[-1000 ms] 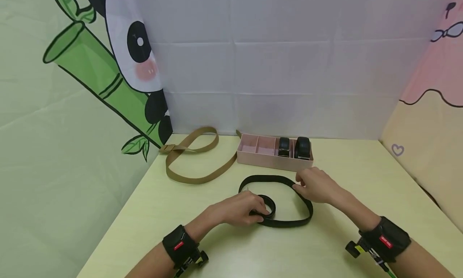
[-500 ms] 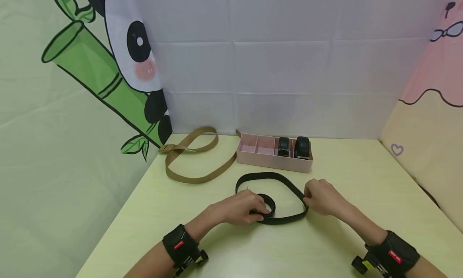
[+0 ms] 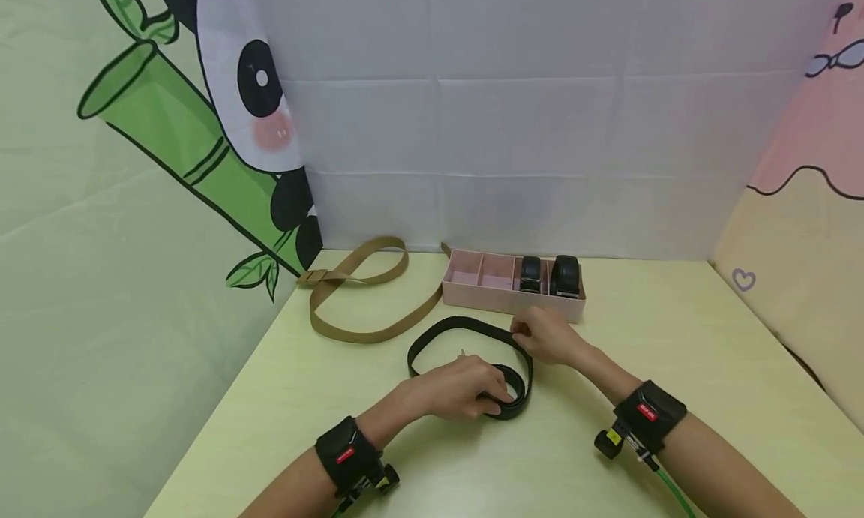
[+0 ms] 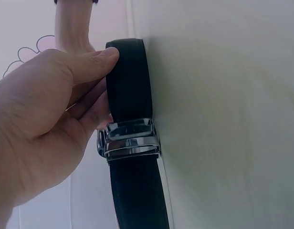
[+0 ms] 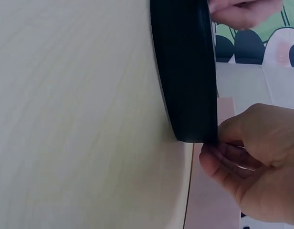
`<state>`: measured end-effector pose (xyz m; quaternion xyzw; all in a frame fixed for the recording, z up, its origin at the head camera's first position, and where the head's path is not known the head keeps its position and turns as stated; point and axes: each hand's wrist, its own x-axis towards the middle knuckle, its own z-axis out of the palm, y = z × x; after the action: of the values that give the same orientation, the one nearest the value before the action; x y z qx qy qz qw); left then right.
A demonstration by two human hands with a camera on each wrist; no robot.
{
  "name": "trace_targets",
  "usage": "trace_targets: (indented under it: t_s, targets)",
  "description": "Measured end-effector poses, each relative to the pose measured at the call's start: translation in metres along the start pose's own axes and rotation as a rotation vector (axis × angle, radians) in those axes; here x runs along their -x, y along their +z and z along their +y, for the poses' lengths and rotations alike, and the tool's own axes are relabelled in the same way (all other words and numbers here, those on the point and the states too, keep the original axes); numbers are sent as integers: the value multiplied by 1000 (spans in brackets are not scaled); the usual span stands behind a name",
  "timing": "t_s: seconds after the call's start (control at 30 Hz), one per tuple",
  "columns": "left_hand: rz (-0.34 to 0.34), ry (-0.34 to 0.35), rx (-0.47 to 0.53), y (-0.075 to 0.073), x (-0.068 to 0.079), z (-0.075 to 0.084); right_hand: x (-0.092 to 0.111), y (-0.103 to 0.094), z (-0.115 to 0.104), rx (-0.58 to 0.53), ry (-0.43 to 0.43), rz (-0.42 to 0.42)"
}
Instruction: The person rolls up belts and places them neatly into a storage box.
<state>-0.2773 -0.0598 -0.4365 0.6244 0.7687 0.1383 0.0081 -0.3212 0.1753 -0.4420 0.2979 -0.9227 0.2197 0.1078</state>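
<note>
A black belt (image 3: pixel 462 322) stands on edge on the table, partly wound into a small coil and otherwise curving out in a loose loop. My left hand (image 3: pixel 466 387) grips the coil, its fingers at the inside. In the left wrist view the thumb presses on the strap (image 4: pixel 130 81), just above a shiny metal buckle (image 4: pixel 130 138). On the far right side of the loop, my right hand (image 3: pixel 550 336) pinches the strap. From the right wrist view, thumb and fingers hold the edge of the black strap (image 5: pixel 187 71) where it bends away.
A pink divided box (image 3: pixel 499 299) stands behind the hands, with two rolled black belts (image 3: pixel 529 274) in its right compartments. To its left a tan belt (image 3: pixel 367 337) lies in loose curves. Printed cloth walls (image 3: pixel 526 128) enclose the table's back and sides.
My right hand first slid right and nearer along the strap, then moved left and away. The loop has shifted left and more strap lies round the coil. My left hand stays nearly in place.
</note>
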Motion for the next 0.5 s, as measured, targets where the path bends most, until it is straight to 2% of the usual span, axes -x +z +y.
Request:
trace_targets:
  t_s: [0.13, 0.23, 0.37, 0.5]
  targets:
    - [15, 3, -41, 1, -6, 3, -13, 8, -6, -24, -25, 25]
    - [25, -5, -70, 3, -9, 5, -13, 9, -9, -43, -3, 19]
    - [31, -21, -83, 6, -10, 6, 0, 1, -14, 15, 59, 28]
    - [38, -28, -83, 7, -12, 6, 21, -14, -22, 118, 171, 35]
